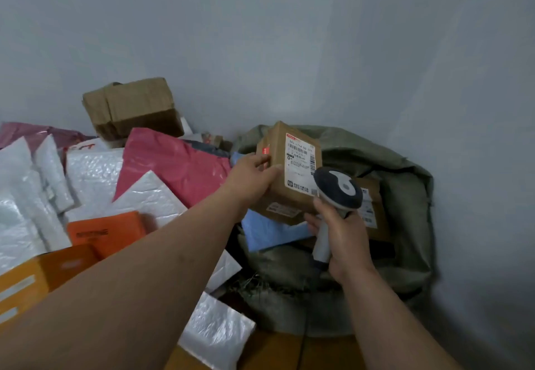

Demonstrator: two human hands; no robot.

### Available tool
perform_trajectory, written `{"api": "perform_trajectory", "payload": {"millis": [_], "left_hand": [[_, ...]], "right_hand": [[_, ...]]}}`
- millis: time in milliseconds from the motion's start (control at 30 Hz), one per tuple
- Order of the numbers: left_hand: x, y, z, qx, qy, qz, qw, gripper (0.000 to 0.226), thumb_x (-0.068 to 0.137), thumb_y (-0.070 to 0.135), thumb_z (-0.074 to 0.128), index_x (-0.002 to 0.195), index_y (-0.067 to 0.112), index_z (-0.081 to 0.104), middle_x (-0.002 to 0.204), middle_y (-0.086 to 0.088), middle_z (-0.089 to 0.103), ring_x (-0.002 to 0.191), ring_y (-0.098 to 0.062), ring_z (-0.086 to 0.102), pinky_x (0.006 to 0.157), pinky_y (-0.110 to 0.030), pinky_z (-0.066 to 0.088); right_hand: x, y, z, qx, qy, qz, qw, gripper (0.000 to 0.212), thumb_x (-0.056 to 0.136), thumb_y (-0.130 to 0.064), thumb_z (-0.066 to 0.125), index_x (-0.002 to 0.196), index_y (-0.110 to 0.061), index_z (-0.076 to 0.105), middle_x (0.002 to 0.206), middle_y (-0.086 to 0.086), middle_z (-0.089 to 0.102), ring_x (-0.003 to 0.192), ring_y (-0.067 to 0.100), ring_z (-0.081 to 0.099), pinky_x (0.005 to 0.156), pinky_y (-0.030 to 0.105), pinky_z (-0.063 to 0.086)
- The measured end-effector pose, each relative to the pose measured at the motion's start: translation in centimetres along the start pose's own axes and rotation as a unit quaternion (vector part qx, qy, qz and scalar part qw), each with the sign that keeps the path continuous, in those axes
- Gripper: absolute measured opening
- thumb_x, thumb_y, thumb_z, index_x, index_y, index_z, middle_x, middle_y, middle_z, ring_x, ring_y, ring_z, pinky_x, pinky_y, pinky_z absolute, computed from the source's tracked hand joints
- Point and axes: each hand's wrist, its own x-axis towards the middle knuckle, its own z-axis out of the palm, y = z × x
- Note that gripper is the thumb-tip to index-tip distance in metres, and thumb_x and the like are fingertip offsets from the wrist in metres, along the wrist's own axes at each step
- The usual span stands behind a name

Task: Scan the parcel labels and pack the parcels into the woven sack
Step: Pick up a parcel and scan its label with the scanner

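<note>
Parcel in hand: brown cardboard box [289,167], left hand [254,178] gripping it, white label facing the grey handheld scanner [337,193] clutched by right hand [341,239].
Packed: green woven sack [399,196], centre right, holds some.
Left: many mailers [173,167], left side.

Honestly not much going on besides the walls here. A plain grey-blue wall [260,37] is filling the whole top half, running well above and behind both the left hand [254,178] and the right hand [344,236]. A second stretch of the same grey wall [486,167] is coming down past the right hand's outer side, and the two are meeting in a soft, blurry corner up beyond that hand. Faint streaks are showing on the paint. Below and between the forearms, a bit of orange-brown surface [272,352] is peeking out; can't tell if it's floor or cardboard.
</note>
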Motion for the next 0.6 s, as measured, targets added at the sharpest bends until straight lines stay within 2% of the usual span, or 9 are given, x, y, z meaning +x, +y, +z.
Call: {"api": "perform_trajectory", "payload": {"millis": [67,133,167,233,300,367,467,500,600], "left_hand": [[1.8,-0.1,1.2,0.059,-0.007,0.006,0.998,0.05,0.096,0.021,0.063,0.144,0.019,0.051,0.144,-0.005,0.05,0.125,-0.023,0.053,0.097,-0.028,0.048],[2.6,-0.9,2.0,0.077,-0.026,-0.02,0.996,0.053,0.096,0.017,0.062,0.146,0.023,0.048,0.143,-0.007,0.053,0.114,-0.017,0.054,0.079,-0.01,0.046],[2.7,-1.3,2.2,0.087,-0.035,-0.031,0.995,0.053,0.096,0.017,0.061,0.146,0.025,0.048,0.141,-0.007,0.056,0.111,-0.016,0.055,0.074,-0.008,0.044],[2.6,-2.1,2.6,0.108,-0.053,-0.039,0.992,0.051,0.097,0.022,0.06,0.146,0.029,0.049,0.14,-0.004,0.058,0.117,-0.017,0.056,0.082,-0.015,0.041],[2.3,-2.6,2.7,0.107,-0.059,-0.042,0.992,0.05,0.096,0.026,0.061,0.144,0.032,0.05,0.138,0.001,0.059,0.107,-0.009,0.056,0.077,-0.014,0.04],[1.8,-2.7,2.5,0.096,-0.058,-0.04,0.993,0.049,0.096,0.028,0.062,0.144,0.031,0.051,0.137,0.003,0.059,0.101,-0.003,0.054,0.078,-0.014,0.039],[0.5,-2.6,1.5,0.103,-0.046,-0.035,0.993,0.05,0.096,0.025,0.061,0.145,0.026,0.049,0.141,0.0,0.056,0.119,-0.016,0.057,0.088,-0.023,0.04],[-0.2,-2.4,1.0,0.102,-0.045,-0.034,0.993,0.05,0.097,0.023,0.06,0.146,0.025,0.048,0.141,-0.001,0.055,0.119,-0.019,0.057,0.087,-0.024,0.041],[-2.8,-2.1,-1.0,0.074,-0.044,-0.037,0.996,0.048,0.099,0.019,0.057,0.146,0.021,0.047,0.139,-0.004,0.056,0.111,-0.014,0.057,0.087,-0.024,0.045]], "right_hand": [[2.2,0.3,-0.1,-0.021,-0.003,-0.006,1.0,0.044,0.084,-0.028,0.079,0.125,-0.028,0.062,0.116,-0.002,0.073,0.107,0.015,0.07,0.093,0.036,0.055],[3.7,0.8,-0.1,-0.035,-0.012,0.009,0.999,0.048,0.082,-0.031,0.081,0.126,-0.026,0.063,0.119,-0.002,0.071,0.113,0.018,0.066,0.103,0.044,0.05],[4.1,1.2,-0.1,-0.04,-0.015,0.018,0.999,0.045,0.081,-0.032,0.081,0.123,-0.027,0.064,0.118,-0.001,0.072,0.114,0.02,0.065,0.105,0.046,0.049],[4.6,1.8,-0.1,-0.039,-0.017,0.027,0.999,0.038,0.081,-0.031,0.081,0.116,-0.032,0.065,0.118,0.0,0.071,0.114,0.021,0.064,0.105,0.047,0.049],[4.7,2.4,0.0,-0.034,-0.016,0.031,0.999,0.036,0.083,-0.028,0.081,0.114,-0.034,0.064,0.118,0.0,0.071,0.113,0.021,0.066,0.101,0.045,0.052],[4.5,2.6,0.2,-0.029,-0.013,0.034,0.999,0.034,0.084,-0.026,0.08,0.113,-0.032,0.064,0.113,0.001,0.073,0.104,0.019,0.07,0.087,0.035,0.058],[3.5,2.4,0.6,-0.034,-0.011,0.039,0.999,0.032,0.085,-0.025,0.079,0.115,-0.024,0.067,0.098,0.001,0.076,0.088,0.017,0.074,0.067,0.025,0.058],[2.9,2.3,0.9,-0.039,-0.015,0.038,0.998,0.032,0.085,-0.025,0.078,0.115,-0.023,0.067,0.095,0.001,0.076,0.085,0.018,0.074,0.064,0.025,0.057],[0.4,1.9,2.1,-0.06,-0.038,0.038,0.997,0.023,0.085,-0.027,0.078,0.106,-0.028,0.068,0.084,-0.005,0.076,0.075,0.014,0.072,0.061,0.028,0.055]]}}
